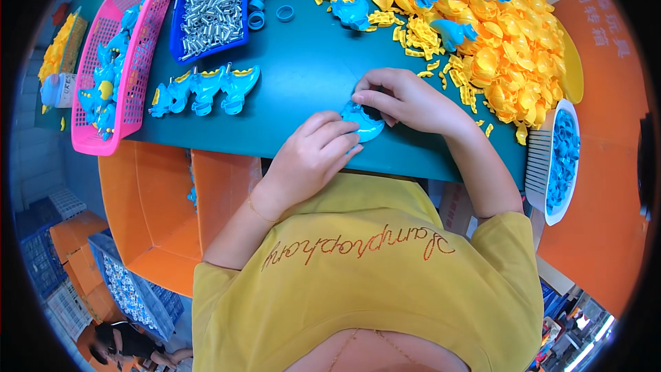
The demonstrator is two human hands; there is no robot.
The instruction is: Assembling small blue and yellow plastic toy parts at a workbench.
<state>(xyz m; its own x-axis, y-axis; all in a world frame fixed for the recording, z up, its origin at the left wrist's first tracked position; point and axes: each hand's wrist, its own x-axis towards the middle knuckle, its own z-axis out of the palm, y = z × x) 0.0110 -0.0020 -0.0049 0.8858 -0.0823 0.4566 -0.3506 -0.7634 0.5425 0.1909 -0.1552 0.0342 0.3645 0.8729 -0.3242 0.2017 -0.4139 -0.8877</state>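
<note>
Gripping the blue shell (370, 129) with our left hand (311, 149), we should keep it steady beside our right hand (407, 101), whose hold we cannot tell.

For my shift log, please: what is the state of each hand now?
Left hand: closed, holding the blue plastic toy piece.
Right hand: pinched closed at the piece's edge; what it pinches cannot be told.

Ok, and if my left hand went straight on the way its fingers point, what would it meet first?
Your left hand would first meet the glossy blue piece right at its fingertips; beyond it, probably the right hand, though depth is unclear from this view.
</note>
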